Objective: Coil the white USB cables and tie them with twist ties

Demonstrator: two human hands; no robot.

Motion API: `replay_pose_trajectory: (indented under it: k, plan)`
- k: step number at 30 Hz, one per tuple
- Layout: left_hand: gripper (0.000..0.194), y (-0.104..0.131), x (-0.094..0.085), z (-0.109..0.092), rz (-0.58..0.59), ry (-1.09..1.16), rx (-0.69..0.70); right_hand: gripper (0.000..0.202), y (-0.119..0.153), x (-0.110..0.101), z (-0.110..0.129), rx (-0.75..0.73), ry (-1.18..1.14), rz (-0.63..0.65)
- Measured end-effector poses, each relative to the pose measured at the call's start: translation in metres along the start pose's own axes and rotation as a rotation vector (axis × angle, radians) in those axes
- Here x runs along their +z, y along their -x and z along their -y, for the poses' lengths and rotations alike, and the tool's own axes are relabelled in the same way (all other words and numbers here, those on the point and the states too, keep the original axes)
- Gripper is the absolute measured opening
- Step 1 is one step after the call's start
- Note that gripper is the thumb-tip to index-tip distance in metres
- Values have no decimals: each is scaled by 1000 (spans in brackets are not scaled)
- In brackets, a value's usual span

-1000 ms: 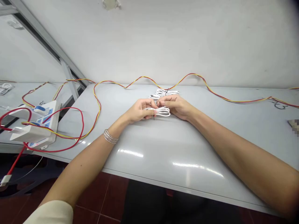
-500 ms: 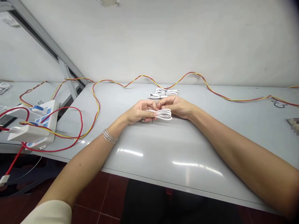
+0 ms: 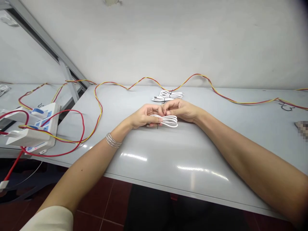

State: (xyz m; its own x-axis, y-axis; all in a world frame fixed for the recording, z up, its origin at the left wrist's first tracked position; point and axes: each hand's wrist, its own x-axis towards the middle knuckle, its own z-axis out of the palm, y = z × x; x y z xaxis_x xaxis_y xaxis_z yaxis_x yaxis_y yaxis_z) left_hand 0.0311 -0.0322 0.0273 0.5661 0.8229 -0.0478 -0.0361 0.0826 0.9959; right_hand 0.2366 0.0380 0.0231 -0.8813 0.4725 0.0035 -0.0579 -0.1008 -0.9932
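A coiled white cable (image 3: 171, 121) is pinched between the thumb and fingers of my left hand (image 3: 146, 116), its loops sticking out to the right. A dark twist tie (image 3: 157, 126) pokes out below the coil. My right hand (image 3: 181, 110) meets the left at the fingertips, just above the loops. Its thumb and forefinger are closed on a thin dark tie end (image 3: 166, 111), partly hidden by the fingers. Behind my hands, more white cables (image 3: 168, 95) lie bundled with dark ties on the grey table (image 3: 154, 154).
A white power strip (image 3: 51, 128) with plugged-in chargers and red cords stands at the left. A twisted red and yellow wire (image 3: 144, 78) runs along the wall. Black tie pieces (image 3: 286, 106) lie at the right, near a blurred object (image 3: 302, 130) at the edge.
The cable coil has tilted slightly and its loops sit a little lower. My right thumb has come down closer to the forefinger at the tie.
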Motion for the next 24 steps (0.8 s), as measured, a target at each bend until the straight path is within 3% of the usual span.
replay_pose_trajectory:
  k: [9,17,20,24]
  plan:
    - [20,-1,0,-5,-158,-352,155,27,-2,6,-5,3,-82,-150]
    - [4,0,3,-3,-316,-788,300,30,-5,15,-9,-54,-11,-337]
    - [5,-1,2,-2,-337,-761,284,29,-6,16,-12,-93,19,-390]
    - [13,-2,0,-2,-282,-503,209,30,-5,12,-11,-46,-39,-342]
